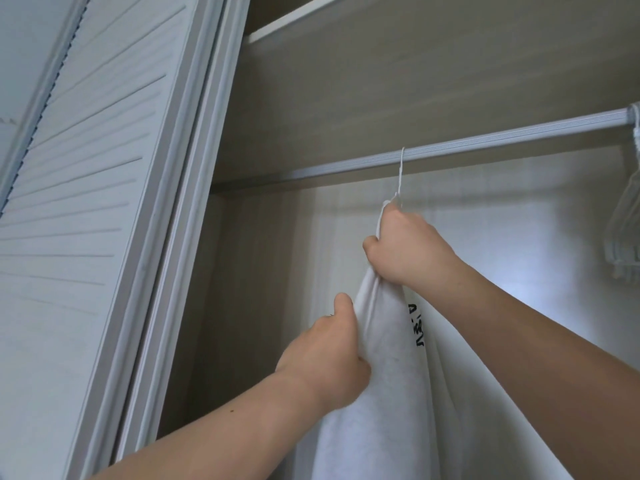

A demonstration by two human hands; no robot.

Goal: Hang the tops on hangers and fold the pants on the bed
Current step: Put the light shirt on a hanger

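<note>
Our white fabric top with black lettering (pixel 391 393) hangs from a thin white hanger (pixel 400 174), its hook over the ribbed silver wardrobe rail (pixel 485 142). Our right hand (pixel 408 247) clenches the cloth at the hanger's neck to steady it. Our left hand (pixel 325 355) grasps the fabric lower down, probably to straighten it.

This is the inside of a wardrobe in a home: a white louvred door (pixel 86 168), a metal clothes rail (pixel 450 148) under a shelf (pixel 294 19), a white top (pixel 391 393) hanging from it, and empty hangers (pixel 627 237) at the right.
</note>
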